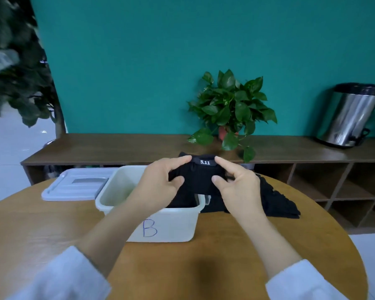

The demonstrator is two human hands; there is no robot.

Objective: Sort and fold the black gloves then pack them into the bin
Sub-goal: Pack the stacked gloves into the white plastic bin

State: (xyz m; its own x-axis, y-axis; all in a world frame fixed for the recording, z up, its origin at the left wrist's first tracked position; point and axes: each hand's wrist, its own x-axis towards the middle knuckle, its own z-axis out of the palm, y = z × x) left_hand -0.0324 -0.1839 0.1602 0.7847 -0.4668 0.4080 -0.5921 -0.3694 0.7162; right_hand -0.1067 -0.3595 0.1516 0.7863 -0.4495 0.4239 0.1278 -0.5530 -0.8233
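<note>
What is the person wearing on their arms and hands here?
Both hands are bare: the left hand and the right hand show no gloves, rings or watch. Each forearm is uncovered down to a pushed-back, pale bluish-white sleeve; the left sleeve and the right sleeve look like plain, loose fabric with no visible markings.

You have bare wood surface [236, 252] across the lower frame, in front of the bin [160, 226]. The bin's left half is open from above; a black glove [200, 178] hangs over its right rim. At centre left the lid [74, 185] lies against the bin, and the glove pile [277, 202] blocks the centre right.
</note>
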